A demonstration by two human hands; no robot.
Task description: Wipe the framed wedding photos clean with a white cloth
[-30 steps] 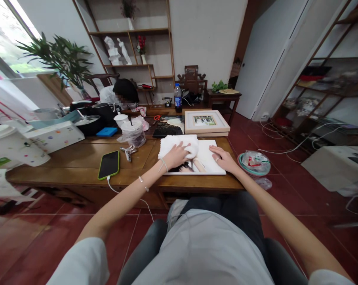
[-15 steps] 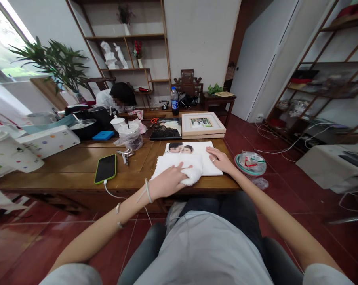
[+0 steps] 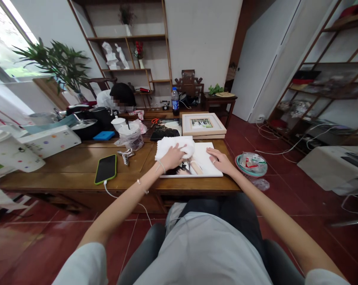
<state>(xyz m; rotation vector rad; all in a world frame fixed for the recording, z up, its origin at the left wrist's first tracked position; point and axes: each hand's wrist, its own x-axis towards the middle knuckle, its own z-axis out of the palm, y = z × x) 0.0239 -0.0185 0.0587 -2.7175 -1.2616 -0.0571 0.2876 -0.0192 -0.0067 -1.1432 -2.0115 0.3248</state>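
A white cloth lies over the far part of a white photo print on the low wooden table. My left hand presses on the cloth with its fingers closed over a bunched fold. My right hand rests flat on the print's right edge, fingers spread, a ring on one finger. The near part of the print shows below the cloth.
A phone in a green case lies charging to the left, metal clips beside it. Framed pictures, a bottle, cups, pots and boxes crowd the far side. A person sits beyond. A bin stands on the right.
My left hand has pushed the cloth from the near edge of the print back to its far part. The right hand has stayed on the print's right edge.
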